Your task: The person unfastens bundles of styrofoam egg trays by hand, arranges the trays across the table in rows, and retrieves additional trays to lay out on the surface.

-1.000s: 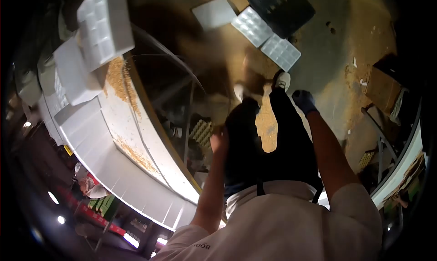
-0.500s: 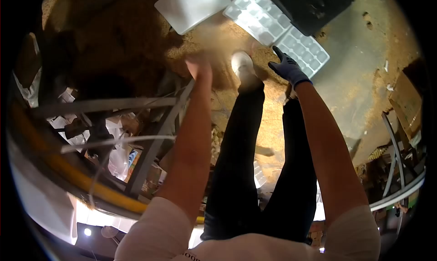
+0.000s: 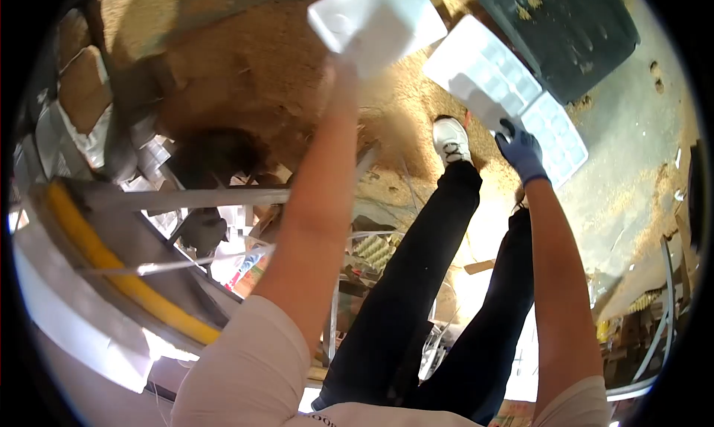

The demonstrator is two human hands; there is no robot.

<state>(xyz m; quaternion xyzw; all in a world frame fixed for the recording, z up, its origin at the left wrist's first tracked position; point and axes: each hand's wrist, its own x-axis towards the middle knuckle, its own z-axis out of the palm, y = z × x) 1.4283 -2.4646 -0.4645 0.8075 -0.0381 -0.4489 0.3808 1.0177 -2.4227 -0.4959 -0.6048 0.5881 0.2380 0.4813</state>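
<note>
The left hand (image 3: 344,64) has moved up to the white slab (image 3: 383,18) on the floor (image 3: 621,204); blur means I cannot tell its grip. The gloved right hand (image 3: 522,152) is open by the tray (image 3: 563,138).

The glove (image 3: 531,164) on my right hand (image 3: 522,150) was matt cloth. The white slab (image 3: 361,14) and compartmented trays (image 3: 465,51) looked like smooth plastic; the black container (image 3: 565,44) looked like duller plastic. My trousers (image 3: 416,263) were matt cloth; the grit-strewn floor (image 3: 606,211) looked rough.
</note>
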